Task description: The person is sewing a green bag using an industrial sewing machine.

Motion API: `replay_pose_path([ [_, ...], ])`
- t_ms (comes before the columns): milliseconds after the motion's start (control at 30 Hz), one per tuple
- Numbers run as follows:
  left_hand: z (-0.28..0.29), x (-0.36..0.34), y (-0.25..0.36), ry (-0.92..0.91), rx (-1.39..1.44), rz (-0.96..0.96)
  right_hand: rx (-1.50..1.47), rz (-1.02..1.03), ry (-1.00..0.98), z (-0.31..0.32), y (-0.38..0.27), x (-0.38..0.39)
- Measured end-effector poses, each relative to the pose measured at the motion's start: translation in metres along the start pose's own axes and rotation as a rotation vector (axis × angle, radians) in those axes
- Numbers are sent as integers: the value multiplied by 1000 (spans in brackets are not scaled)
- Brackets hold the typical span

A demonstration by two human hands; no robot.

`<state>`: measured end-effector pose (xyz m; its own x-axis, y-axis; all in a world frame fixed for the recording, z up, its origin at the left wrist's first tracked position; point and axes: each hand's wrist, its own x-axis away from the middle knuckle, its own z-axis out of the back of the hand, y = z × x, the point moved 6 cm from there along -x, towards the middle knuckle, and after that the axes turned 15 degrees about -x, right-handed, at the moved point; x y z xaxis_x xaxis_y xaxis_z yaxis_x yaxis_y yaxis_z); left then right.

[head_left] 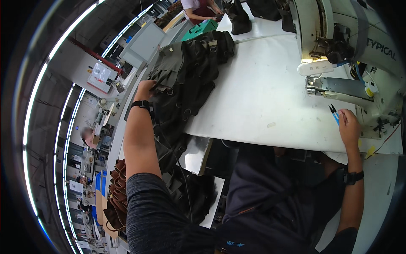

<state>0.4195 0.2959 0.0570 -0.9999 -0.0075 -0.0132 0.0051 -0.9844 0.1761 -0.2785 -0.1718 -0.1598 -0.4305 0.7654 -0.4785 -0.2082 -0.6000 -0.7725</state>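
Two hands are working: left hand (144, 90) is clenching the dark bags (186, 72); right hand (349, 125) is gripping blue snips (333, 111) on the table (262, 93).

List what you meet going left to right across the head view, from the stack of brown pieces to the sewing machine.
Stack of brown leather pieces → left hand on the pile of dark bags → bare white tabletop → blue thread snips → right hand → white sewing machine.
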Motion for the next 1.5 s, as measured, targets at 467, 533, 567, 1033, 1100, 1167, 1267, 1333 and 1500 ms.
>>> replay_pose_path([
  [467,-1,4,-3,-466,723,197,-28,-26,-15,-2,8,1],
  [533,3,2,0,-657,570,195,-7,-39,-13,-2,9,0],
  [567,6,-2,-2,-642,588,244,-16,-31,-6,-2,9,0],
  [1033,-17,-27,-20,-566,950,225,-4,3,7,2,-7,-4],
  [1100,-16,-30,-13,-542,990,109,-44,-9,25,2,-6,-4],
  [1167,-14,-35,-4,-470,1012,40,-35,11,37,2,-5,-3],
  [1267,6,-35,28,-306,973,-170,-50,15,27,0,-4,-2],
  [1333,36,-28,54,-66,763,-248,-62,15,17,0,-3,-3],
  [1500,131,62,147,441,463,-717,21,36,1,-1,-6,-3],
])
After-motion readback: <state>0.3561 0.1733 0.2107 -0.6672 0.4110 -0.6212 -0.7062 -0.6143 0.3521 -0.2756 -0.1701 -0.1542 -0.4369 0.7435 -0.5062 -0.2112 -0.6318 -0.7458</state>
